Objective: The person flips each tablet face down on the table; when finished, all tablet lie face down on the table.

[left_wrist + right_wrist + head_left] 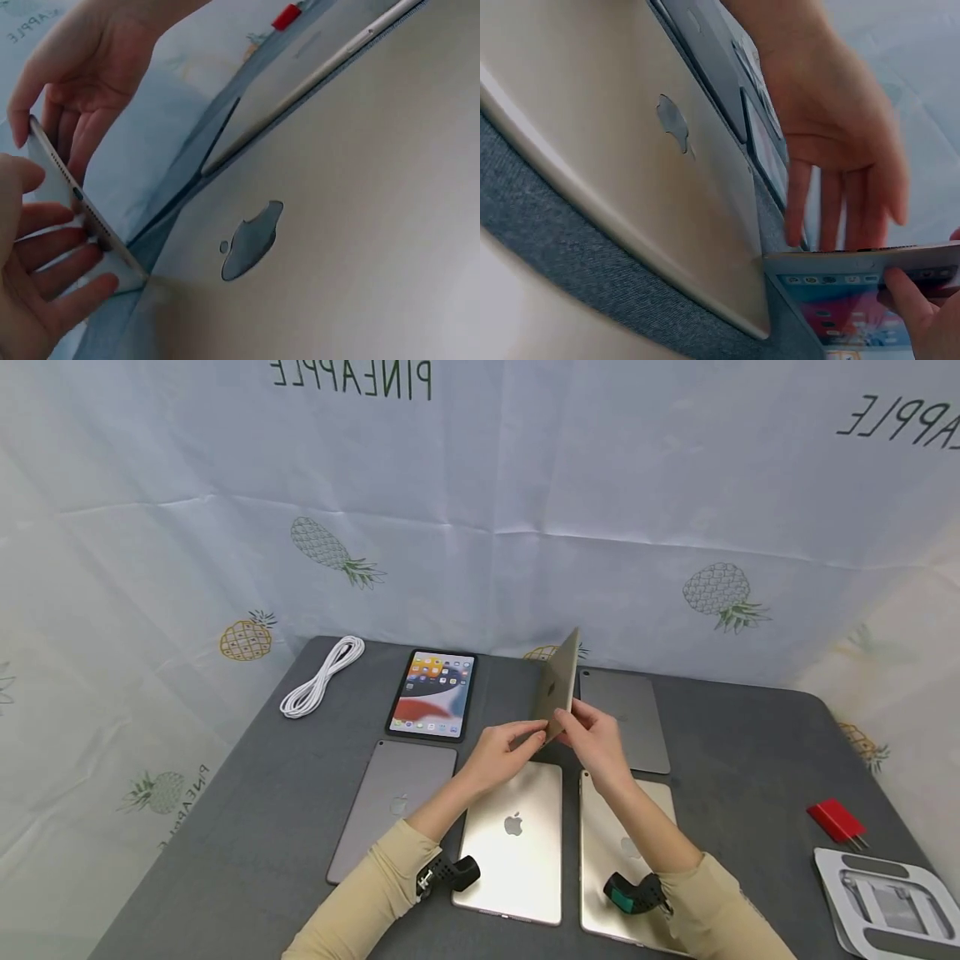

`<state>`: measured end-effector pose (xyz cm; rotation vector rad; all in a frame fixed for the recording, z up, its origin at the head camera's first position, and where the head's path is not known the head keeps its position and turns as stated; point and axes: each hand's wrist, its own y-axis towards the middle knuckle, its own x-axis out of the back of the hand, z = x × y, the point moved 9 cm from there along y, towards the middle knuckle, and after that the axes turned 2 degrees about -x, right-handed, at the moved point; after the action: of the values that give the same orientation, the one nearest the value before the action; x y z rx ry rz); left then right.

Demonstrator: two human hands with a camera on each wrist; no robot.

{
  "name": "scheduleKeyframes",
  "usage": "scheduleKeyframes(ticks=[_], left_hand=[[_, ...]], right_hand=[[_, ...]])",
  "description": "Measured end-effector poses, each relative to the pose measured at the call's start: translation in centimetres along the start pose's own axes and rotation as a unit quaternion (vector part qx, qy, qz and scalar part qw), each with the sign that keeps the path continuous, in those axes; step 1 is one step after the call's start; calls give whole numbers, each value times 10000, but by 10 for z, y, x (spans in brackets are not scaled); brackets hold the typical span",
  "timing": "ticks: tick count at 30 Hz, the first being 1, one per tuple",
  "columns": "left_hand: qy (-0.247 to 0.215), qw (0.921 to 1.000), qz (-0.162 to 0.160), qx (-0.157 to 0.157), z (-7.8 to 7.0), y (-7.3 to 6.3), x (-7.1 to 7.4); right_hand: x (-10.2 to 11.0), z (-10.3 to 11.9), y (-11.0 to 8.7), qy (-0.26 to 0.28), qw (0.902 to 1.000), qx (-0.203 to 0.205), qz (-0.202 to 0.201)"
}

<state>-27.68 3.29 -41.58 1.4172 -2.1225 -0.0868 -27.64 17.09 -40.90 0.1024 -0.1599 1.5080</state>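
Observation:
A gold-backed tablet (559,681) stands tilted on edge above the table, and its lit screen (832,311) shows in the right wrist view. My right hand (600,747) pinches its near edge, thumb on one side and fingers on the other. On the back side is my left hand (502,756), fingers straight and spread, fingertips right at the tablet's lower edge. Below the hands a gold tablet (513,793) lies face down. Another gold tablet (603,852) lies under the right forearm, which covers part of it.
A tablet with a lit screen (431,693) and a face-down grey tablet (386,810) lie left. A dark grey tablet (630,718) is behind the right hand. A coiled white cable (322,681) sits back left; a red plug (836,820) and folding stand (892,870) sit right.

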Motion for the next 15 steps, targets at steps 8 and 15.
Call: scheduleKeyframes(ticks=[8,15], left_hand=[[550,9967,334,497,21,-6,-2],[-885,9815,-594,1588,46,-7,14]], right_hand=[[11,-8,-3,418,9981,-126,-439],[12,-17,-4,1569,9856,-493,-405]])
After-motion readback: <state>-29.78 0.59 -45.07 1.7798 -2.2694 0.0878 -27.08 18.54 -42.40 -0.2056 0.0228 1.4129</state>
